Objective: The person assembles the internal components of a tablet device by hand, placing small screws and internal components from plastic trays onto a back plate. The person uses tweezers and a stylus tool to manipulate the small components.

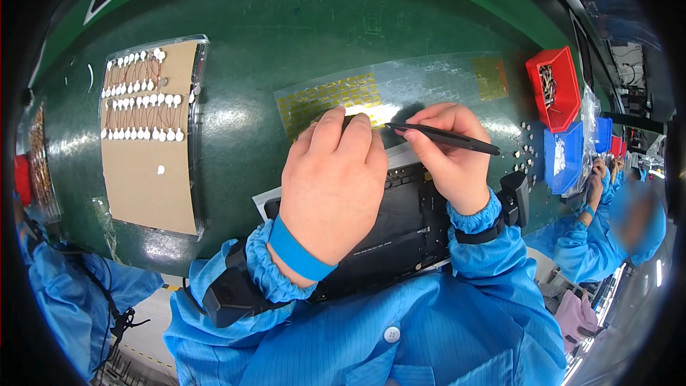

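My right hand [452, 144] is closed around black tweezers [454, 137], their tips pointing left near my left fingertips. My left hand [334, 182] reaches forward with bent fingers over the near edge of a clear sheet of yellow tape pieces [325, 102]. A dark bit shows between its fingers, but what they grip is hidden. Below both hands, close to my body, lies a flat black device panel [389, 236] on a pale backing, partly covered by my left hand and wrist.
At left, a brown board [146, 179] in a clear tray carries rows of white round parts with thin wires. A red bin [556, 89] and a blue bin [563, 161] stand at right, with small loose parts [525, 154] nearby. A co-worker [607, 229] sits farther right.
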The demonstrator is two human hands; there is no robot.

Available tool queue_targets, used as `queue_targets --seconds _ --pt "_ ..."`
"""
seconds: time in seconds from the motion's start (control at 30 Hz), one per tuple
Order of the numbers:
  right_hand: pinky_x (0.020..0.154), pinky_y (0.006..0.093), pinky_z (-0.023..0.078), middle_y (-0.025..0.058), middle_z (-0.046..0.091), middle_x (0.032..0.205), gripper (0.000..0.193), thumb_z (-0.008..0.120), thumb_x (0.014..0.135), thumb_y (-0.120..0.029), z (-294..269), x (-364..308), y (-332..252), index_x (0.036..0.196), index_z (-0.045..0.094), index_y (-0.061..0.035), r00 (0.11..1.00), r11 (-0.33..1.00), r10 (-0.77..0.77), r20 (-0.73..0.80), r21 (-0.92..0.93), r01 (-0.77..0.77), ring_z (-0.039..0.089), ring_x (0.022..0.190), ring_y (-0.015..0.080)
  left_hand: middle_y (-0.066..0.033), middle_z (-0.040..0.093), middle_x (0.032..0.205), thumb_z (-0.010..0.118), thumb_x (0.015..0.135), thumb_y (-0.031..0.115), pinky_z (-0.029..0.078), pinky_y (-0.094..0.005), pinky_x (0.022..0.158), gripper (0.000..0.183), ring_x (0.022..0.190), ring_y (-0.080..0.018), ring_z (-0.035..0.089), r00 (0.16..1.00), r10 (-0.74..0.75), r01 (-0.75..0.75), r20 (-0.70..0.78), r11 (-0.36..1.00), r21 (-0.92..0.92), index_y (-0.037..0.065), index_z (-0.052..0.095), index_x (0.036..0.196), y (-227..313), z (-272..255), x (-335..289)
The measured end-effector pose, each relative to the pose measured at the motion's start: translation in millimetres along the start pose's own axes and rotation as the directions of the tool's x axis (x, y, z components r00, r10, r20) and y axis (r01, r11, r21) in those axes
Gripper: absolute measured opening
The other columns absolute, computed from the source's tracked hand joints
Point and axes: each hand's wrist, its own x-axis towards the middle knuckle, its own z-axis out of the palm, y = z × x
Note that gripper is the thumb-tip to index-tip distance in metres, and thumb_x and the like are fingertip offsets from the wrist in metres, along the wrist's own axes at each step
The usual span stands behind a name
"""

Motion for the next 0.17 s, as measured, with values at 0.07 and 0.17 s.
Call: queue_targets --seconds 0.07,0.17 --pt "0.073 0.0286 0.048 0.0120 0.059 0.087 0.016 0.066 0.072 0.005 -0.7 -1.6 -2.2 0.080 0.053 0.0007 1.000 1.000 0.013 -0.002 0.010 -0.013 0.058 0.083 0.0174 -0.0091 0.056 0.106 0.054 0.067 0.007 0.047 -0.0368 0.080 0.030 0.104 -0.0273 0.051 1.000 0.006 -0.006 -0.006 1.000 0.002 0.003 0.062 0.096 0.0 0.7 -0.6" --pt "0.077 0.0311 0.049 0.0127 0.059 0.088 0.015 0.066 0.073 0.005 -0.6 -3.1 -7.6 0.081 0.053 0.0004 0.998 0.989 0.035 -0.049 0.144 -0.028 0.059 0.086 0.0192 -0.0092 0.056 0.107 0.054 0.067 0.007 0.047 -0.0367 0.080 0.030 0.104 -0.0274 0.051 1.000 0.005 -0.004 -0.017 1.000 0.005 0.004 0.063 0.096 -1.0 2.2 -1.1"
